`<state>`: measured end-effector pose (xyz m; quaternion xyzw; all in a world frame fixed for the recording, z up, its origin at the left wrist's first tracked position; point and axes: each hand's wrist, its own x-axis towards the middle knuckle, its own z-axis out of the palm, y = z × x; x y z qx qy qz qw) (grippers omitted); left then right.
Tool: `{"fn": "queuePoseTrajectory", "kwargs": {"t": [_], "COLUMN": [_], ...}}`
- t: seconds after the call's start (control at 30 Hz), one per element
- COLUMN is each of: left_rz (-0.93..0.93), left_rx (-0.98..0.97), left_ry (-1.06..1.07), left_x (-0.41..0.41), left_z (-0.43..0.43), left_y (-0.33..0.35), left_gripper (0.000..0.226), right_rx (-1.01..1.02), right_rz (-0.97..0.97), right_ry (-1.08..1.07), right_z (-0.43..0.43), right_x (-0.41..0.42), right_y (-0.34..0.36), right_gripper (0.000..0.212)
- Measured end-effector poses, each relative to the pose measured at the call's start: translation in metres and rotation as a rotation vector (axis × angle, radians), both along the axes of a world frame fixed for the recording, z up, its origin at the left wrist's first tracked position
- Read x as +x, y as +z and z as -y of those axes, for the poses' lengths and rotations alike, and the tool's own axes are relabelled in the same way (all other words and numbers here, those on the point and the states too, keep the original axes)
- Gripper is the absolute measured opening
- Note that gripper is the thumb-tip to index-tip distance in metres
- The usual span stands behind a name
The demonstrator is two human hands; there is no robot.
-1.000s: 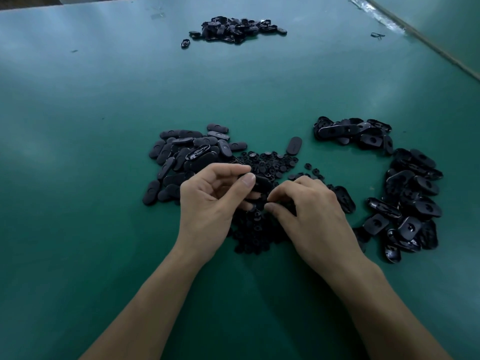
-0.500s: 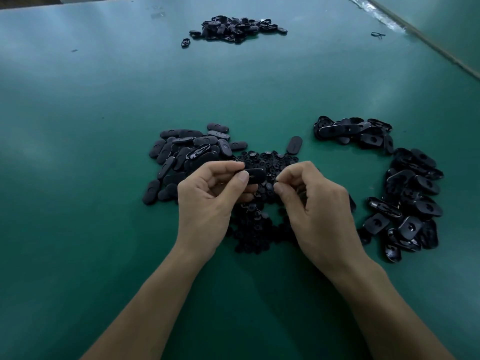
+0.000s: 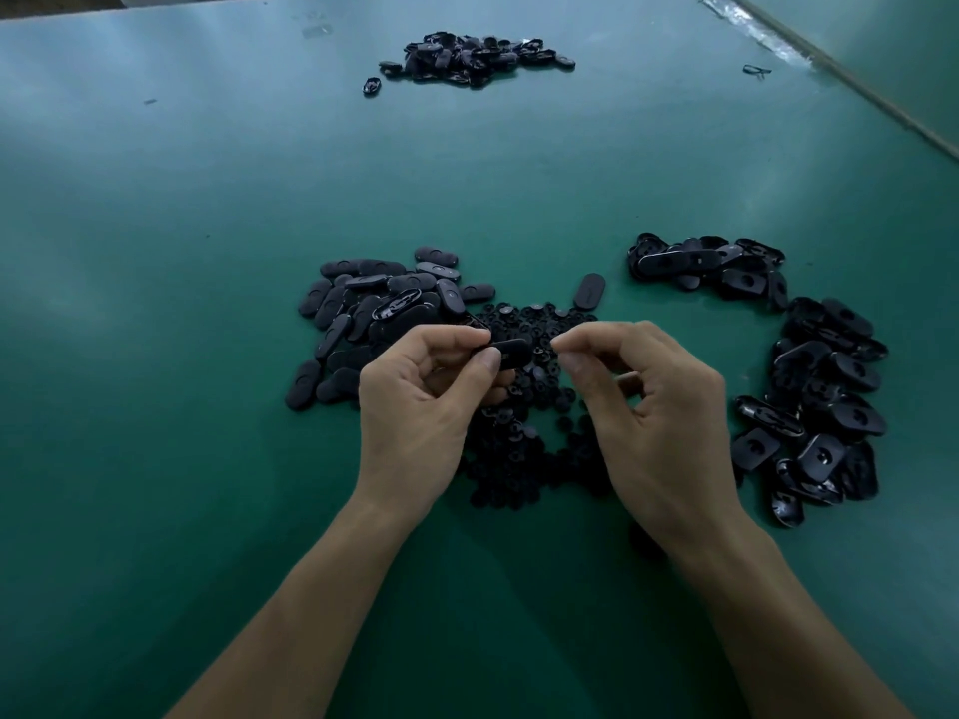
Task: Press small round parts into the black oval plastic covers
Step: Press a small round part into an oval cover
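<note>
Since a second ago both hands had risen off the parts pile [image 3: 519, 459]. The right hand [image 3: 659, 407] had come up from picking in it, and the left hand [image 3: 415, 402] had lifted its cover [image 3: 511, 351] to meet it.

Nearest, the two hands were held just above the table [image 3: 207, 199], fingertips close but apart. The left hand pinched the cover by one end between thumb and forefinger, the other end sticking out to the right and left free. The right hand's thumb and forefinger were closed tip to tip, the other fingers loosely curled. I judged they held a part, though it was all but hidden between the tips.

The cover looked light, stiff and smooth, so likely slippery. It is best held by its long edges near one end, leaving the seat for the part bare. A part is tiny and easily dropped, so it should be pinched by its rim.

Under and between the hands lay the parts pile. Left of it, touching, sat the covers pile [image 3: 373, 313], mostly lying flat. To the right, well apart, was the right heap [image 3: 830, 397] of covers lying hollow side up, which I judged to be finished ones. Just beyond the parts lay a lone cover [image 3: 590, 290], and a smaller heap [image 3: 706, 267] lay right of that. At the far side was the far heap [image 3: 467, 59].
</note>
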<state>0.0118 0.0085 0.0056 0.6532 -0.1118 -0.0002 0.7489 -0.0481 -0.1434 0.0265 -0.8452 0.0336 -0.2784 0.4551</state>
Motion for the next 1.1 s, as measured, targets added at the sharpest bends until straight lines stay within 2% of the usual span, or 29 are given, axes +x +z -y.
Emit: {"fn": "queuePoseTrajectory", "kwargs": {"t": [0.27,0.43,0.67,1.1], "left_rz": [0.051,0.077,0.076,0.069], "left_rx": [0.128,0.174,0.179,0.191], "left_ry": [-0.059,-0.076,-0.072,-0.092], "left_x": [-0.005,-0.006,-0.006,-0.007], "left_z": [0.003,0.003,0.002,0.002], "left_y": [0.0,0.0,0.003,0.006], "left_gripper": [0.017,0.018,0.021,0.027], "right_rx": [0.048,0.083,0.031,0.157], "right_rz": [-0.068,-0.082,-0.104,-0.15], "right_ry": [0.064,0.059,0.031,0.05], "right_z": [-0.005,-0.007,-0.006,-0.013], "right_x": [0.0,0.0,0.001,-0.001], "right_y": [-0.002,-0.003,-0.003,-0.001], "right_gripper": [0.023,0.014,0.015,0.018]}}
